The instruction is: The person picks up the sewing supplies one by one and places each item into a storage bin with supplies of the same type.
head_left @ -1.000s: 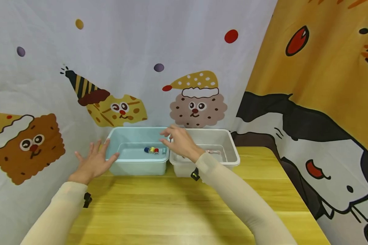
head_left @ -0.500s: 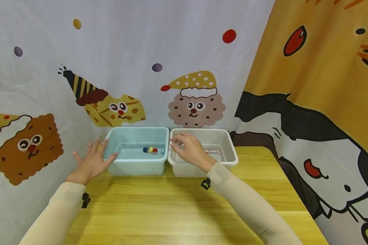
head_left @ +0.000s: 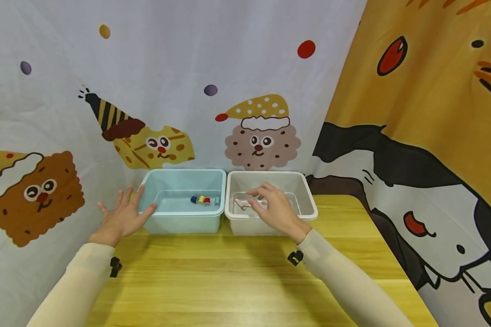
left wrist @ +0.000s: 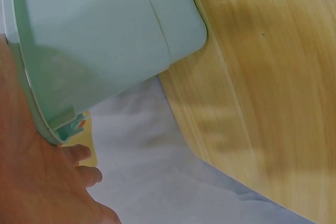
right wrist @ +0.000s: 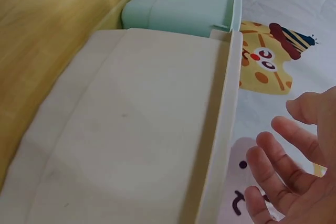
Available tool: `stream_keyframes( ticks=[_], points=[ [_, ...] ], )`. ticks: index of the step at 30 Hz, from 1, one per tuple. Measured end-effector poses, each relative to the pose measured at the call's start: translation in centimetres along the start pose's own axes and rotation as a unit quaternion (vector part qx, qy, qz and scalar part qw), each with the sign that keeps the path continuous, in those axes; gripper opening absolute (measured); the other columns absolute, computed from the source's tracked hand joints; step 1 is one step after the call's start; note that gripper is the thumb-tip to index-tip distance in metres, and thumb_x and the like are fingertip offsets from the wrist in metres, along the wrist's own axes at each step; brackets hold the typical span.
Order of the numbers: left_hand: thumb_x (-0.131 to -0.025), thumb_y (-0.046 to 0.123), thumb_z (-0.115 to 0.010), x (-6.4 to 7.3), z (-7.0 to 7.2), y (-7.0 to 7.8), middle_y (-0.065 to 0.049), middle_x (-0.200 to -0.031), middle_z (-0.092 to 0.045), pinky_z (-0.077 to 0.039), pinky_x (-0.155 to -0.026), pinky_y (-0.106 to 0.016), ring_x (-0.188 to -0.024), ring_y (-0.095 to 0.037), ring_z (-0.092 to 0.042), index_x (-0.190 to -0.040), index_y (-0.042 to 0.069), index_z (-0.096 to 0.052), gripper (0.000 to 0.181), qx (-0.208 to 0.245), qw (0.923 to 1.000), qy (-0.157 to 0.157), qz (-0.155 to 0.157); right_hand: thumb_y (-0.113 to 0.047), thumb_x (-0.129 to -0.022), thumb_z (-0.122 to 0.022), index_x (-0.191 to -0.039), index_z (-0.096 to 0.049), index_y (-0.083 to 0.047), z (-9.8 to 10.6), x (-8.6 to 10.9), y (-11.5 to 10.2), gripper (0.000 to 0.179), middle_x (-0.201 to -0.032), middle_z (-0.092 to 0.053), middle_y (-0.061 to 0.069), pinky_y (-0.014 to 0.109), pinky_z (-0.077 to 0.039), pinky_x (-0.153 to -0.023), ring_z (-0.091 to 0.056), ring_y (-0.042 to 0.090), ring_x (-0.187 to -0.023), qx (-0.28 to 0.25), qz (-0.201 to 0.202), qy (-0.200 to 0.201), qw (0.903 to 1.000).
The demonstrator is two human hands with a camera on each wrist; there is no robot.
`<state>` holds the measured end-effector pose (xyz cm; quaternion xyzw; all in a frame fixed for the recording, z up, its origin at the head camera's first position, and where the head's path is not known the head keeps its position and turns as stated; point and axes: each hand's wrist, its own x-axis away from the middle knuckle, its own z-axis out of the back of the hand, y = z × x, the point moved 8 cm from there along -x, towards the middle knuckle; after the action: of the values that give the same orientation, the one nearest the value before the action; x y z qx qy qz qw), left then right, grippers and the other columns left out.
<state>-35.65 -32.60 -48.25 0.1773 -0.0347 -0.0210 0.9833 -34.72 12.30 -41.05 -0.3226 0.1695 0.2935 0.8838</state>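
My left hand (head_left: pixel 120 218) lies with spread fingers against the left end of the light blue bin (head_left: pixel 184 223), its thumb over the rim. In the left wrist view, the hand (left wrist: pixel 37 177) touches that bin's rim. Several small coloured cylinders (head_left: pixel 201 200), including blue, yellow and red ones, lie inside the blue bin at its right. Over the off-white bin (head_left: pixel 253 225) hovers my right hand (head_left: pixel 279 211), fingers loosely bent and holding nothing. Below it, small pinkish-white slender pieces (head_left: pixel 242 204) lie on the bin floor, partly hidden by the hand. The right wrist view shows the fingers (right wrist: pixel 283 171) apart, beyond the rim.
Both bins stand side by side at the back of a wooden table (head_left: pixel 212 277). A curtain (head_left: pixel 163 59) with cartoon prints hangs right behind them and along the left. Another printed cloth (head_left: pixel 425 113) hangs at the right.
My right hand has moved right, from above the blue bin's right edge to over the middle of the off-white bin, uncovering pieces at its left. The left hand stays in place.
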Motion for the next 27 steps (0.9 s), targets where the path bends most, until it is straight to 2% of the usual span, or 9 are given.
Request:
stream_keyframes(
  ticks=[6,10,20,27],
  points=[
    [-0.112,0.089,-0.033,-0.2,-0.1,0.5,-0.038,-0.191,0.008,0.020,-0.117,-0.103,-0.175,-0.070,0.007,-0.189,0.013,-0.002,0.112,-0.002,1.0000,0.001,-0.004,-0.019,-0.111,-0.082,-0.131,-0.087,-0.012,1.4,2.2,1.5,0.022,-0.123,-0.083,0.006,0.046,-0.066,-0.091,-0.080,0.028,-0.106,0.017,-0.015,0.020,0.9995],
    [-0.112,0.089,-0.033,-0.3,-0.1,0.7,-0.037,-0.192,0.007,0.020,-0.117,-0.103,-0.175,-0.070,0.006,-0.189,0.013,-0.003,0.112,-0.001,1.0000,0.007,-0.006,-0.018,-0.111,-0.083,-0.130,-0.088,-0.012,2.3,3.6,2.5,0.021,-0.122,-0.083,0.008,0.045,-0.064,-0.086,-0.080,0.031,-0.106,0.024,-0.023,0.032,0.9989],
    [-0.114,0.085,-0.037,0.1,0.3,0.8,-0.036,-0.193,0.003,0.017,-0.118,-0.104,-0.175,-0.071,0.005,-0.188,0.009,-0.011,0.110,-0.004,0.9993,0.034,-0.013,-0.016,-0.110,-0.083,-0.134,-0.086,-0.013,4.1,6.7,4.8,0.024,-0.130,-0.082,0.010,0.040,-0.067,-0.080,-0.077,0.032,-0.112,0.024,-0.063,0.058,0.9961],
    [-0.117,0.079,-0.036,0.7,1.3,1.5,-0.035,-0.193,-0.002,0.013,-0.119,-0.105,-0.176,-0.069,0.002,-0.186,0.004,-0.021,0.103,-0.015,0.9979,0.057,-0.027,-0.015,-0.110,-0.083,-0.144,-0.080,-0.008,5.3,8.5,6.4,0.035,-0.137,-0.077,0.015,0.054,-0.065,-0.096,-0.075,0.036,-0.120,0.035,-0.083,0.065,0.9939]
  ],
)
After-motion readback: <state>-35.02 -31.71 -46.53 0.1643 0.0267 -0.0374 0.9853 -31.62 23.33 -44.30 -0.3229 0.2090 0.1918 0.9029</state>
